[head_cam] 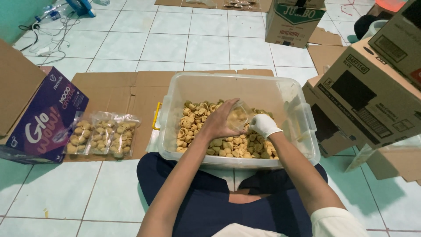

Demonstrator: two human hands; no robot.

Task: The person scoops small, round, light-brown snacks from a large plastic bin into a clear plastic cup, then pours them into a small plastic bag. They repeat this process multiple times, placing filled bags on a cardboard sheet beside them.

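Inside the clear plastic tub (302, 127), the bare left hand (218, 123) holds a small clear bag (239, 117) open in its grip. The gloved right hand (264, 124), at 3 o'clock of the bag, rests closed on the shell-shaped crackers (195, 120). Three filled bags (101, 136) lie on cardboard (114, 85) at 9 o'clock.

Pale yellows and browns in a clear tub

Beneath the bare left hand (219, 125) and the white-gloved right hand (264, 124), the snack shells (197, 120) run pale yellow to tan, a few olive-green, inside a clear plastic tub (228, 85) with a yellow latch (155, 116). Beyond the left fingers lie clear filled bags (101, 134), brown cardboard sheet (116, 85), a purple box (44, 120); floor tiles (52, 188) pale mint.
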